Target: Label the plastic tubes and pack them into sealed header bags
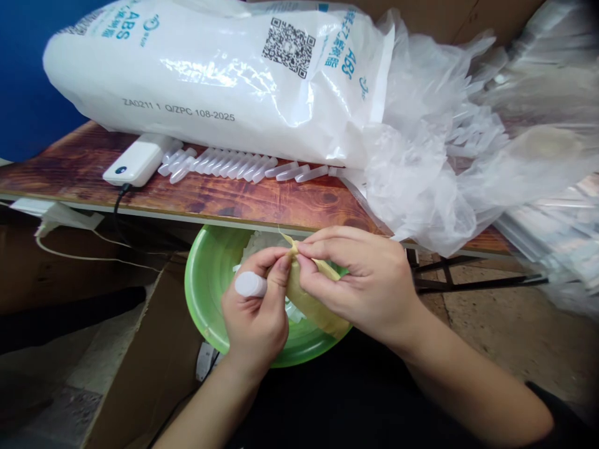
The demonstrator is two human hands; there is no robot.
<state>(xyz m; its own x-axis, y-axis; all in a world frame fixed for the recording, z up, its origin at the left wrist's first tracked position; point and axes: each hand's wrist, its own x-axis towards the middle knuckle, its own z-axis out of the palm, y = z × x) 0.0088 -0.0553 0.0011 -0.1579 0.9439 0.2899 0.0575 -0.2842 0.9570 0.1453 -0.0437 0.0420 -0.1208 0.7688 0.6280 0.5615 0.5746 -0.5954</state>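
Note:
Both my hands are over a green basin [199,299] that holds whitish translucent pieces [292,310]. Between them hangs a thin yellow sheet [311,302], its upper edge gathered into a narrow point; I cannot tell whether it is paper or film. My left hand [255,318] pinches that edge between thumb and forefinger. A white, round-ended tube [250,284] sticks out of its curled fingers. My right hand [362,280] is closed, thumb and forefinger pinching the sheet right beside the left fingertips. Part of the sheet is hidden behind the right hand.
On the wooden table [327,202] lies a row of small translucent tubes [234,163], with a white power bank [138,161] at its left end. A large white ABS sack [201,68] lies behind them. Clear plastic bags [435,168] spill over the right side. Cables hang below.

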